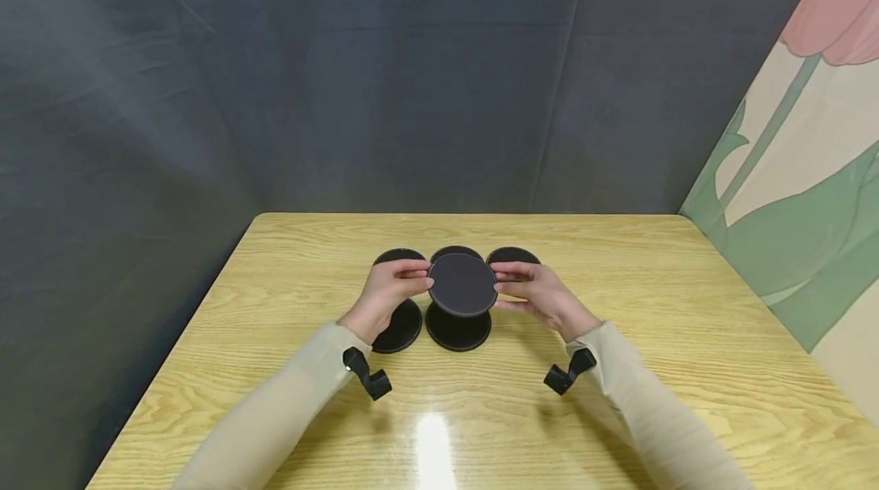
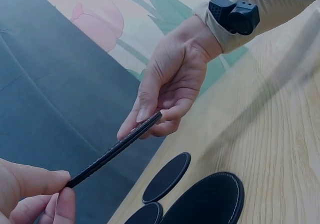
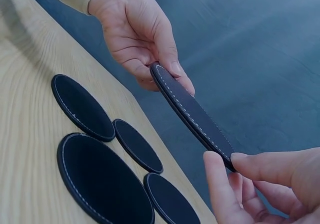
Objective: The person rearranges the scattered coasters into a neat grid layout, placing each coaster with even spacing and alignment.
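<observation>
Between both hands is a round black coaster (image 1: pixel 463 285) with pale stitching round its rim, raised above the table and tilted. My left hand (image 1: pixel 384 291) pinches its left edge between thumb and fingers. At the opposite edge, the thumb and fingers of my right hand (image 1: pixel 542 293) grip it. Edge-on in the left wrist view, the held coaster (image 2: pixel 115 151) shows a line along its rim; whether it is one piece or two stacked I cannot tell. Several matching coasters lie flat beneath, among them a front middle one (image 1: pixel 458 330) and a back right one (image 1: pixel 513 255).
The coasters lie in two rows on a light wood-grain table (image 1: pixel 275 337). A dark curtain (image 1: pixel 426 78) hangs behind the table and along its left side. To the right is a wall covering with a tulip pattern (image 1: pixel 790 169). Each sleeve bears a small black wrist camera (image 1: pixel 367 374).
</observation>
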`<state>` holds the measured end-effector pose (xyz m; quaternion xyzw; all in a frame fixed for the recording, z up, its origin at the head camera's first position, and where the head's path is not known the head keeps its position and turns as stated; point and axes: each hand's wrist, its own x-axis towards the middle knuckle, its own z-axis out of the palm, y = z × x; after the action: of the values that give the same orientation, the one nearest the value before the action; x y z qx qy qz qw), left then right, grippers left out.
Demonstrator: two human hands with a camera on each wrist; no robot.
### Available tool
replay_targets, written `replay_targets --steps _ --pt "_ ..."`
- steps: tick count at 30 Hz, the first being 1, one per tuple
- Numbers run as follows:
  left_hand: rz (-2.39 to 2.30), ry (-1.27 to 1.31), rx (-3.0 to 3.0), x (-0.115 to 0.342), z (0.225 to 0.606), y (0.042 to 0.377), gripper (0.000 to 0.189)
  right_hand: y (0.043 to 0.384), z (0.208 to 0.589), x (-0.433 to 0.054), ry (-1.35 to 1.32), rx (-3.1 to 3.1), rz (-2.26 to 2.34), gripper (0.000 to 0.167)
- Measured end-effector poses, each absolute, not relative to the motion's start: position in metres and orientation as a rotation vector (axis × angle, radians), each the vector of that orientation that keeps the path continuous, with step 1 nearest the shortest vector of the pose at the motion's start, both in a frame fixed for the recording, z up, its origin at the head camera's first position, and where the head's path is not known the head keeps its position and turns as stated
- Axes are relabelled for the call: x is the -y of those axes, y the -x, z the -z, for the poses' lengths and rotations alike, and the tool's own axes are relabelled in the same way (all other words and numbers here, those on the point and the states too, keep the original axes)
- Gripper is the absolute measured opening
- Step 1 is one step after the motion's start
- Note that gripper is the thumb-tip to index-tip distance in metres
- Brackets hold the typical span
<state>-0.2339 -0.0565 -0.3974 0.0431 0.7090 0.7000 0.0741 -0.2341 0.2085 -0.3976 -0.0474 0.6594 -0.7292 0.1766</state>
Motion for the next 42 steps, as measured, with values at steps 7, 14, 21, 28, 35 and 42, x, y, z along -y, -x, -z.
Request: replay_targets --steps 7,14,21,28,35,42 --pt "-2.122 -0.136 -2.071 0.045 0.401 0.236 0.037 0.231 0.398 -0.221 0.121 -1.861 2.077 0.052" --pt "-2.107 -0.131 -2.057 0.035 0.403 0.234 0.037 0.227 0.404 -0.231 0.094 -1.891 2.073 0.053" --pt "-2.1 -0.123 -2.051 0.025 0.41 0.234 0.035 0.223 0.405 -0.239 0.088 -1.908 2.081 0.054" --pt "-2.106 -0.15 -2.053 0.017 0.416 0.233 0.034 0.22 0.405 -0.248 0.062 -1.92 2.063 0.054" --pt "-2.093 -0.137 -2.039 0.007 0.42 0.234 0.035 0.217 0.408 -0.258 0.046 -1.947 2.03 0.053" --pt "-2.091 -0.146 -2.015 -0.003 0.425 0.233 0.035 0.216 0.414 -0.27 0.114 -1.977 1.994 0.052"
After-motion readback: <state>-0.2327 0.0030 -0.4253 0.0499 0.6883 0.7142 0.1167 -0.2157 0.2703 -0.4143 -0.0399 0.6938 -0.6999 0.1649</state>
